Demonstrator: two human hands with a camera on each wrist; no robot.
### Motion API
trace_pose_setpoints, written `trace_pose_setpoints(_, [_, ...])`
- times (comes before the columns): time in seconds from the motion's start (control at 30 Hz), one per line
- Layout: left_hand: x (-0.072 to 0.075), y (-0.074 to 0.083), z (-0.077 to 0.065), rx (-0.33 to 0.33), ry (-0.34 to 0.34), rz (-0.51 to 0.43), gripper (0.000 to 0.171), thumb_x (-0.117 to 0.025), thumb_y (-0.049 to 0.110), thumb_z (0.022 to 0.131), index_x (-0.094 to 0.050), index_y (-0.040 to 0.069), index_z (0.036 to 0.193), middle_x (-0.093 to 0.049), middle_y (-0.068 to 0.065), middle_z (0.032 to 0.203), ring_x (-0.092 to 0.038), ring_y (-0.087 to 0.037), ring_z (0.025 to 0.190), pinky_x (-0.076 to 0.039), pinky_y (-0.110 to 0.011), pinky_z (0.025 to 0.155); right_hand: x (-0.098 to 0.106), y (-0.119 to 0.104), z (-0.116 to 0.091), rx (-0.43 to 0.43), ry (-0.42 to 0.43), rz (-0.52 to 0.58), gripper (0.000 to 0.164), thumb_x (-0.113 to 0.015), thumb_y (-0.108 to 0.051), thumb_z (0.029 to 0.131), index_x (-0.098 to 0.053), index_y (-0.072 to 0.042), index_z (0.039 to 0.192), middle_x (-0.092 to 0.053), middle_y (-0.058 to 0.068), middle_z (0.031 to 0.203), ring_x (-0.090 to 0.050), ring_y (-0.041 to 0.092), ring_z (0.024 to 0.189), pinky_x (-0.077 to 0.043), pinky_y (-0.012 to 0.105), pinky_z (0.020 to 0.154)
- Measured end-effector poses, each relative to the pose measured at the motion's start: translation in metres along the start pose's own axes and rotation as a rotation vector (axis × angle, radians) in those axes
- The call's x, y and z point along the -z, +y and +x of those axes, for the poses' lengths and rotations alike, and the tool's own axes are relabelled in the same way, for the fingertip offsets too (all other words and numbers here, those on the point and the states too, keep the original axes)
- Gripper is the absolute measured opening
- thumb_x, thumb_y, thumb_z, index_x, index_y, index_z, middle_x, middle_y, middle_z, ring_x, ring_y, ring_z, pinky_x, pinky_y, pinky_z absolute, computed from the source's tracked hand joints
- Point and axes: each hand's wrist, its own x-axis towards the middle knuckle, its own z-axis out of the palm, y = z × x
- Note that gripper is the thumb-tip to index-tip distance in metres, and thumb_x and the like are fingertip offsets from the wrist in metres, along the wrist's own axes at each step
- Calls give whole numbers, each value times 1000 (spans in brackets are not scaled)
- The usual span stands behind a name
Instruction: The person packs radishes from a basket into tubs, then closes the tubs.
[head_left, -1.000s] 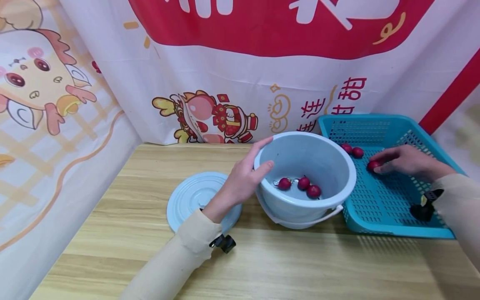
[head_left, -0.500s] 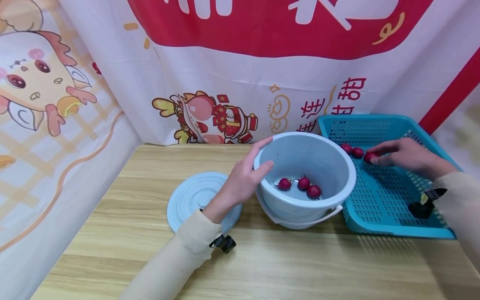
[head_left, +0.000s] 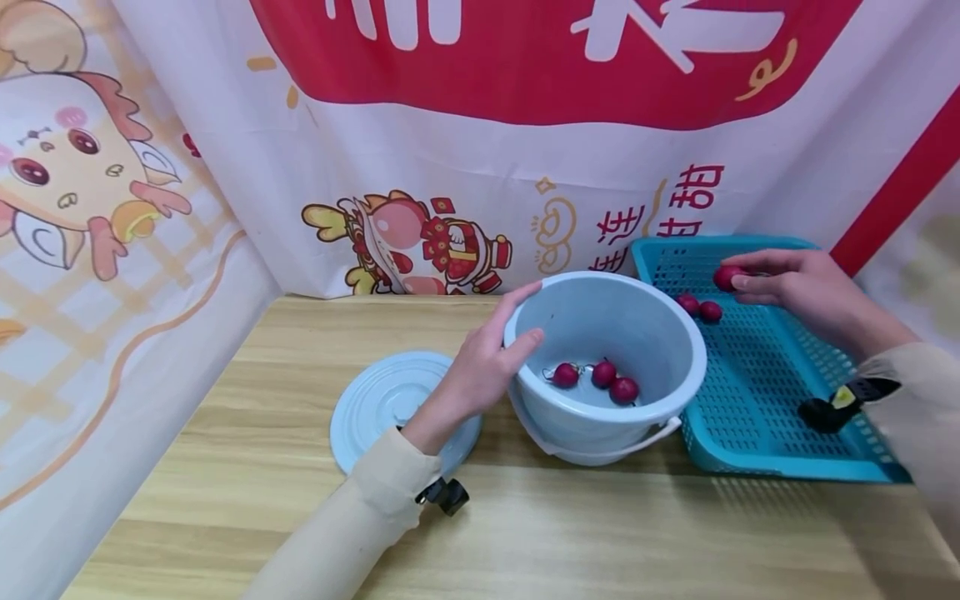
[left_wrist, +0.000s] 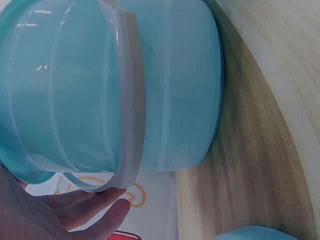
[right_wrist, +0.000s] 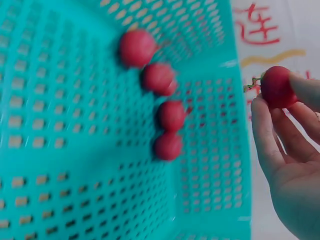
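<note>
My left hand (head_left: 480, 371) grips the left rim of a light blue bucket (head_left: 585, 425), its thumb over the edge and its fingers outside. Inside the bucket lie 3 small red radishes, one of them a radish (head_left: 566, 375) near the left wall. In the right wrist view, my right hand (right_wrist: 300, 165) pinches a round red radish (right_wrist: 276, 87) with a short green stem. That hand (head_left: 806, 287) is over the far part of a teal basket (head_left: 772, 465). Several more radishes (right_wrist: 171, 116) lie in a loose row on the basket floor, partly hidden by the bucket in the head view.
A light blue lid (head_left: 367, 408) lies flat on the wooden table (head_left: 570, 533), partly under my left forearm. The bucket's white handle (left_wrist: 131, 100) hangs down its side. A printed cloth (head_left: 450, 158) hangs right behind the bucket and basket.
My right hand has moved the radish toward the back of the basket and lifted it off the basket floor. The left hand keeps its hold on the bucket rim.
</note>
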Motion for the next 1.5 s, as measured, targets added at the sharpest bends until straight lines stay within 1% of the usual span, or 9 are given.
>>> trace_pose_setpoints(0.1, [-1,0,-1,-2,-4,1,60,-50,38,106,-32,43,164,-42,1,169,-51,-28,148,-51,-63,112,-4,-14,-3,18,21,27,86,-64,-65,95,-37,-24,166,-44,14,163,-67,7,110,-63,46,98])
trace_pose_setpoints(0.2, [-1,0,-1,-2,-5,3,60,-50,39,106,-32,43,164,-42,0,169,-51,-29,148,-52,-63,112,-8,-27,-7,53,54,61,81,-65,-65,94,-43,-27,162,-51,2,154,-68,-1,102,-63,36,96])
trace_pose_setpoints(0.33, [-1,1,-1,-2,-4,3,61,-50,38,106,-32,43,164,-43,-1,169,-52,-29,148,-52,-63,111,-17,-48,-15,137,136,152,68,-68,-57,97,-53,-24,154,-60,-16,133,-71,0,99,-61,19,84])
trace_pose_setpoints(0.43, [0,1,-1,2,-3,6,60,-50,39,106,-31,45,163,-42,-1,169,-51,-30,148,-52,-63,111,-27,-64,-21,215,195,196,59,-69,-50,99,-58,-21,149,-64,-21,125,-72,2,98,-61,16,81])
trace_pose_setpoints(0.67, [6,-3,-8,17,51,27,60,-51,41,105,-34,47,162,-44,-3,168,-53,-32,147,-53,-63,109,-59,-105,-25,401,199,170,47,-69,-41,102,-65,-19,143,-73,-12,122,-74,11,99,-63,21,81])
trace_pose_setpoints(0.87, [4,-3,-5,-7,36,-1,60,-51,39,106,-33,46,162,-43,-2,168,-51,-31,148,-53,-62,110,-79,-118,-26,512,157,138,36,-70,-26,102,-70,-13,137,-78,5,114,-75,13,86,-63,20,78])
trace_pose_setpoints(1.03, [-2,-1,-1,-9,-1,-20,59,-51,39,106,-32,47,162,-41,-2,169,-51,-31,149,-52,-62,111,-91,-116,-29,516,123,64,38,-72,-23,101,-69,-10,137,-78,14,114,-74,15,86,-60,18,78])
trace_pose_setpoints(1.27, [-4,2,-2,27,-6,3,60,-51,41,106,-31,51,161,-42,-2,169,-52,-32,148,-51,-63,112,-96,-113,-33,549,124,-65,36,-77,-20,97,-72,-15,132,-75,8,118,-73,22,96,-60,19,76])
trace_pose_setpoints(1.5, [-2,2,-2,26,7,5,59,-51,39,106,-32,50,161,-43,-1,168,-51,-31,148,-51,-64,112,-97,-115,-30,586,105,-144,38,-78,-22,96,-72,-15,133,-74,6,116,-68,21,93,-59,27,77])
